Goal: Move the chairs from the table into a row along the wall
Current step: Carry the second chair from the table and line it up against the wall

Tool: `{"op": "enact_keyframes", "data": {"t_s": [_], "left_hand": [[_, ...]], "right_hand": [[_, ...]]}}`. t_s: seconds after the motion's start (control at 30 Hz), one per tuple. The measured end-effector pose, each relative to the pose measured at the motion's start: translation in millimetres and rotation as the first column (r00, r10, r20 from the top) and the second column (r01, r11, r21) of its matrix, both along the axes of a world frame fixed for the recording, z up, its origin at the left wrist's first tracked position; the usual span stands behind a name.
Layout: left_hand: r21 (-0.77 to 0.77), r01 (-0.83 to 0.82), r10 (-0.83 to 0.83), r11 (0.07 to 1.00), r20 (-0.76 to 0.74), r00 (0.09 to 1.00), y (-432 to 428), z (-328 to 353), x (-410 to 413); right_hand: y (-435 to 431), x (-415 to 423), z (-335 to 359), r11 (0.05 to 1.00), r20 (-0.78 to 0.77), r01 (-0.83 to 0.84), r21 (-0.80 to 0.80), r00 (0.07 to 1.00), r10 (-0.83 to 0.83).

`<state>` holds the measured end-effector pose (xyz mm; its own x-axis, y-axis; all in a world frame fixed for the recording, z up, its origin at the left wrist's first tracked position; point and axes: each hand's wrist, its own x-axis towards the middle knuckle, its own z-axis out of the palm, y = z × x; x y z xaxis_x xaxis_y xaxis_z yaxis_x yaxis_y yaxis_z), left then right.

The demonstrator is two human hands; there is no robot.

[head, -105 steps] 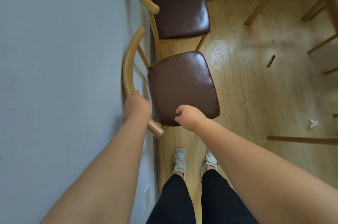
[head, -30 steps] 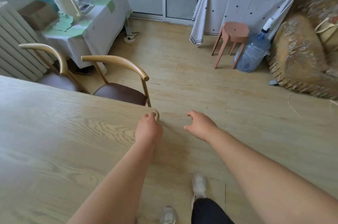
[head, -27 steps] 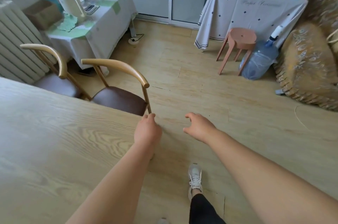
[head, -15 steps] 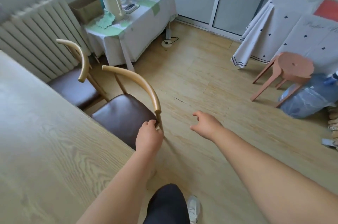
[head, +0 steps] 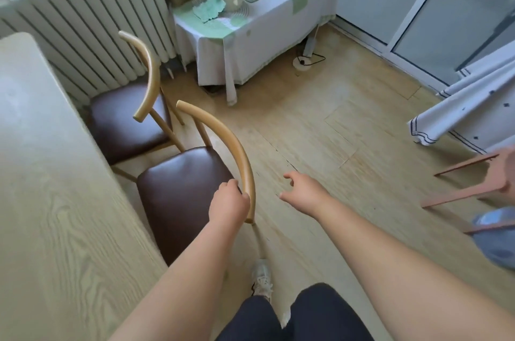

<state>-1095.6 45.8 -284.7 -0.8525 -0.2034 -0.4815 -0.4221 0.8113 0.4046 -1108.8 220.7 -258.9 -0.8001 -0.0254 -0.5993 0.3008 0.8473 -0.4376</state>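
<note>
Hands: the left hand (head: 229,204) is wrapped around the near end of the near chair's curved wooden back rail (head: 223,142) — fingers curled over it; the right hand (head: 302,189) hangs free over the floor just right of the rail, fingers spread, holding nothing.
Counter: the pale wood-grain counter (head: 50,201) fills the left side, and both chairs in view stand at its long edge.
Near chair: the near chair (head: 181,193), dark brown seat, is partly tucked under the counter, its rail arching toward the open floor (head: 320,128).
Far chair: the far chair (head: 125,120), same build, sits just beyond it between the counter and the white radiator (head: 92,28), untouched.
Done: no row along a wall shows in this view, so how many chairs are already placed cannot be told from here.
Left: judging by what lies here, at least these two chairs remain at the counter — the near one is only gripped, not yet pulled clear.
Watch: the pink stool (head: 479,181) at the right edge and the cloth-covered side table (head: 250,42) narrow the carrying path somewhat.
</note>
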Motion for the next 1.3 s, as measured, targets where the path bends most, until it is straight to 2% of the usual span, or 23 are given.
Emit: {"op": "enact_keyframes", "data": {"t_s": [0.23,0.37,0.5,0.67,0.87,1.13,1.3], "left_hand": [[-0.032,-0.169,0.171,0.985,0.099,0.98,14.4,-14.8,-31.6],[-0.02,-0.358,0.356,0.934,0.159,0.921,19.6,-28.8,-39.2],[-0.017,-0.472,0.465,0.881,0.21,0.86,32.6,-51.4,-47.0],[-0.01,-0.502,0.487,0.865,0.258,0.834,46.2,-86.1,-56.1],[0.012,-0.497,0.483,0.868,0.216,0.849,50.6,-104.0,-51.6],[0.054,-0.526,0.505,0.849,0.216,0.836,52.7,-101.6,-32.2],[0.054,-0.526,0.501,0.849,0.236,0.832,56.3,-100.7,-20.3]], "right_hand": [[-5.1,-79.9,-23.4,0.983,0.078,-0.186,-0.013,0.979,0.186],[-17.8,-121.9,-41.1,0.952,0.083,-0.305,-0.033,0.948,0.307],[-28.2,-150.1,-65.2,0.916,0.104,-0.396,-0.057,0.91,0.4],[-45.5,-171.6,-102.5,0.921,0.155,-0.378,-0.092,0.909,0.388],[-83.1,-178.2,-125.6,0.953,0.239,-0.23,-0.198,0.931,0.275],[-99.9,-168.2,-133.9,0.984,0.386,-0.002,-0.179,0.92,0.072],[-90.5,-155.0,-133.9,0.985,0.4,0.027,-0.172,0.915,0.045]]}}
